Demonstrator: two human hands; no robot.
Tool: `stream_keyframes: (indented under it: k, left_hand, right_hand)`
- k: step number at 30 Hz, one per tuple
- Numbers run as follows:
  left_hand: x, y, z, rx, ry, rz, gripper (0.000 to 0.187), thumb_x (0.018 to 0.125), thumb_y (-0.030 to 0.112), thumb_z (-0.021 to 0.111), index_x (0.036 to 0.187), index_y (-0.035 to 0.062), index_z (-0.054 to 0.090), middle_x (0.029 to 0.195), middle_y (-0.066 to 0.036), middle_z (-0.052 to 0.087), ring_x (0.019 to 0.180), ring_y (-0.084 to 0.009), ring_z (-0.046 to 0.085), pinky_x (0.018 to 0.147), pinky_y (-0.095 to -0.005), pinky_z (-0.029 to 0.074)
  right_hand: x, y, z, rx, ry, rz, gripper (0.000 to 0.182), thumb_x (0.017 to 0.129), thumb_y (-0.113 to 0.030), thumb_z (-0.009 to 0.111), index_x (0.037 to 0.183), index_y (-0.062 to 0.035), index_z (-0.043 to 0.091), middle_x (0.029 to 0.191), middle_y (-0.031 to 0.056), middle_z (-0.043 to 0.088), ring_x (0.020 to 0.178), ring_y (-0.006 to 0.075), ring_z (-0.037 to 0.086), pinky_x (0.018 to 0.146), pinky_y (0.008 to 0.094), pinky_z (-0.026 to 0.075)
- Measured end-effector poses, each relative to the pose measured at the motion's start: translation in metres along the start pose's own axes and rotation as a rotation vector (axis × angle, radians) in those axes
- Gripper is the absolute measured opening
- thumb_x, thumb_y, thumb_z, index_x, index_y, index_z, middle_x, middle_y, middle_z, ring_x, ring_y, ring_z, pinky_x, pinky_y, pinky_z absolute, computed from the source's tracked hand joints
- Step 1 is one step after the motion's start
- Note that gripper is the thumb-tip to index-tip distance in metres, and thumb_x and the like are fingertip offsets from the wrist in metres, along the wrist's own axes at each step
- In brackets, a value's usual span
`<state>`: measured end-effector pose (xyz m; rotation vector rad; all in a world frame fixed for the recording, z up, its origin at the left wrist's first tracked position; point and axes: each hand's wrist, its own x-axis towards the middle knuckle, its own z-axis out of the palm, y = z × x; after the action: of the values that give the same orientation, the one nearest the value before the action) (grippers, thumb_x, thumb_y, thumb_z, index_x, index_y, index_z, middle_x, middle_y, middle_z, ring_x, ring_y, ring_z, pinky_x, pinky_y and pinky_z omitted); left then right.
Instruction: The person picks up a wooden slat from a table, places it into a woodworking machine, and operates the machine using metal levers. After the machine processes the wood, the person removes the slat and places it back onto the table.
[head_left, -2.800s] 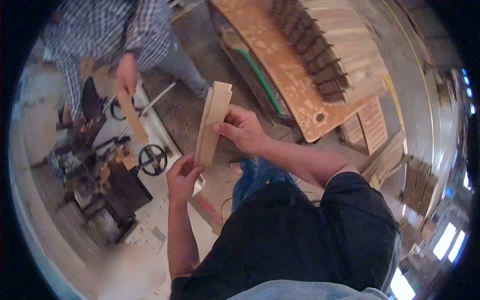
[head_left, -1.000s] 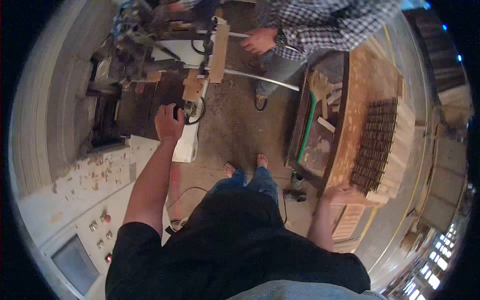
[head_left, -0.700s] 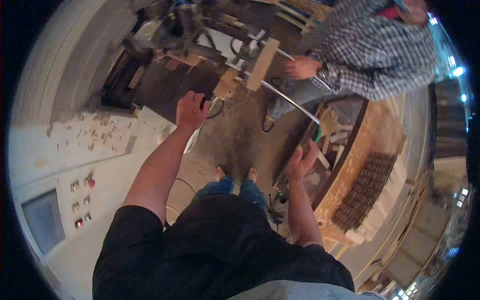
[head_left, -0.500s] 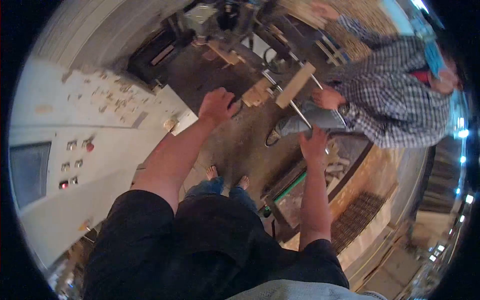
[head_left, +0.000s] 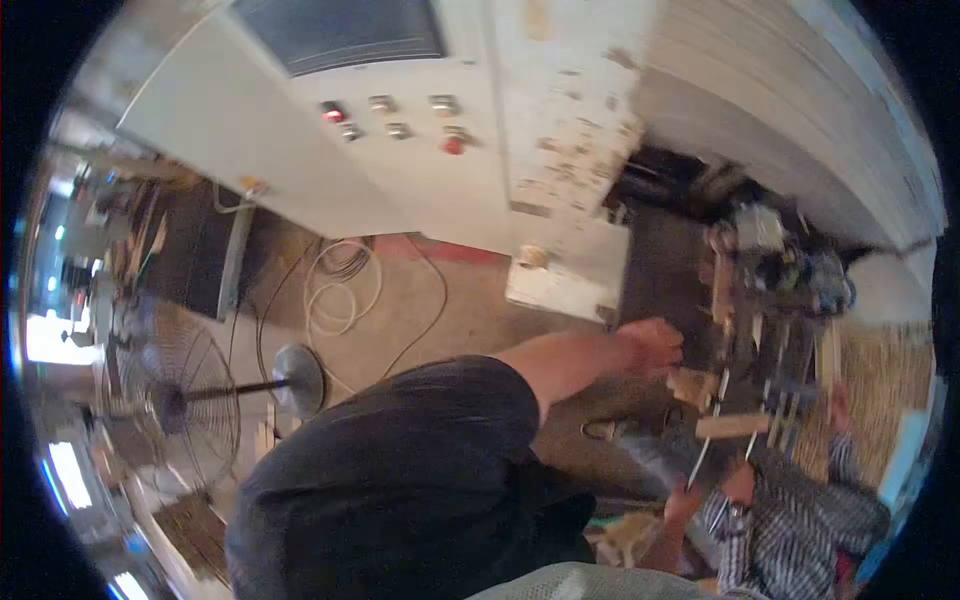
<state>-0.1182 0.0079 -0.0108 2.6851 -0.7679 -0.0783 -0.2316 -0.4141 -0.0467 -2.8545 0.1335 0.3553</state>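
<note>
My left hand (head_left: 650, 347) is stretched out over the floor, close to a corner of the white machine. Motion blur smears its fingers, which look bent; I cannot make out anything in them. At the lower right, my right hand (head_left: 683, 503) is closed round the near end of a shiny metal rod (head_left: 697, 460). A pale wooden block (head_left: 733, 427) lies across this rod and a second one parallel to it. Between my hands and the machinery are some wood pieces (head_left: 692, 385).
A co-worker in a checked shirt (head_left: 790, 520) is at the lower right, one hand (head_left: 738, 485) near the block. A white control cabinet (head_left: 400, 180) with buttons stands ahead. Coiled cable (head_left: 345, 290) lies on the floor beside a standing fan (head_left: 175, 400).
My view has swung left, so the cabinet is now at the top centre and the rods and co-worker are at the lower right. My right hand stays at the rod.
</note>
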Motion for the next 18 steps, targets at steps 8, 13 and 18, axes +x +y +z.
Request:
stream_keyframes:
  k: [8, 13, 18]
  left_hand:
    - [-0.021, -0.003, 0.006, 0.051, 0.24, -0.009, 0.041, 0.086, 0.046, 0.063, 0.108, 0.0113, 0.064, 0.115, -0.012, 0.056, 0.115, -0.0299, 0.053, 0.098, -0.0467, 0.041]
    - [-0.019, -0.005, 0.008, 0.02, 0.123, -0.072, 0.048, 0.084, 0.049, 0.065, 0.116, 0.012, 0.063, 0.122, -0.013, 0.056, 0.116, -0.0307, 0.053, 0.099, -0.0477, 0.041]
    - [-0.011, -0.011, 0.024, 0.028, 0.25, -0.014, 0.047, 0.074, 0.051, 0.069, 0.1, 0.0116, 0.067, 0.111, -0.014, 0.058, 0.109, -0.0321, 0.056, 0.092, -0.0477, 0.045]
  right_hand:
    - [-0.02, -0.036, -0.009, -0.207, 0.059, 0.113, 0.035, 0.091, -0.029, 0.064, 0.105, 0.0026, 0.068, 0.093, 0.0263, 0.067, 0.089, 0.0426, 0.063, 0.076, 0.0494, 0.049]
    - [0.01, 0.051, 0.039, 0.18, 0.419, -0.034, 0.042, 0.098, -0.038, 0.056, 0.096, 0.0024, 0.067, 0.088, 0.0174, 0.069, 0.083, 0.037, 0.064, 0.078, 0.0439, 0.052]
    - [0.131, 0.139, 0.061, 0.829, -0.786, 0.78, 0.037, 0.093, -0.043, 0.061, 0.095, -0.0055, 0.063, 0.083, 0.0108, 0.064, 0.078, 0.0266, 0.063, 0.068, 0.0426, 0.053]
